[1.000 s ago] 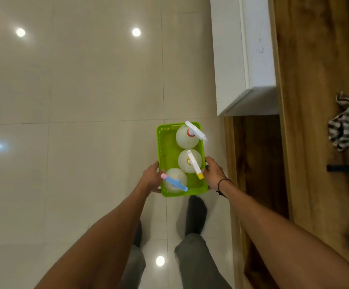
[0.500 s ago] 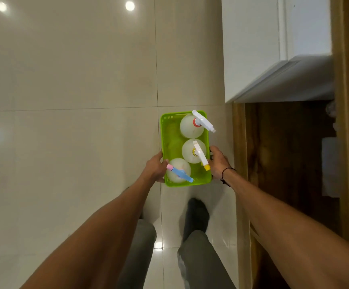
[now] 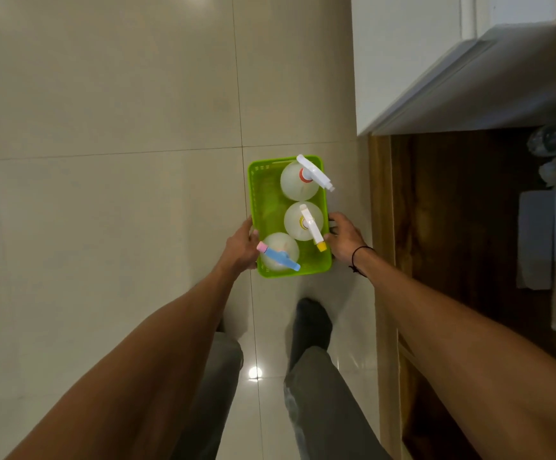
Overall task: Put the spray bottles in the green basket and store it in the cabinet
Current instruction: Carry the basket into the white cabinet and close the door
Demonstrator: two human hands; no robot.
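I hold a green basket [image 3: 263, 200] above the tiled floor, my left hand [image 3: 240, 249] gripping its left rim and my right hand [image 3: 344, 239] its right rim. Three white spray bottles stand upright in it: one with a white trigger and red collar [image 3: 298, 184] at the far end, one with a yellow-tipped trigger [image 3: 300, 222] in the middle, one with a blue and pink trigger [image 3: 278, 252] nearest me. The open wooden cabinet [image 3: 452, 207] is just to the right of the basket.
A white cabinet door [image 3: 402, 61] stands open at the upper right. Inside the dark cabinet lie a white folded item [image 3: 535, 237] and clear plastic things [image 3: 547, 144] at the back. My legs and a dark-socked foot [image 3: 313, 322] are below the basket.
The view has shifted closer to the cabinet. The basket stays held in both hands and now sits beside the open compartment; the counter top and striped cloth have left the view.
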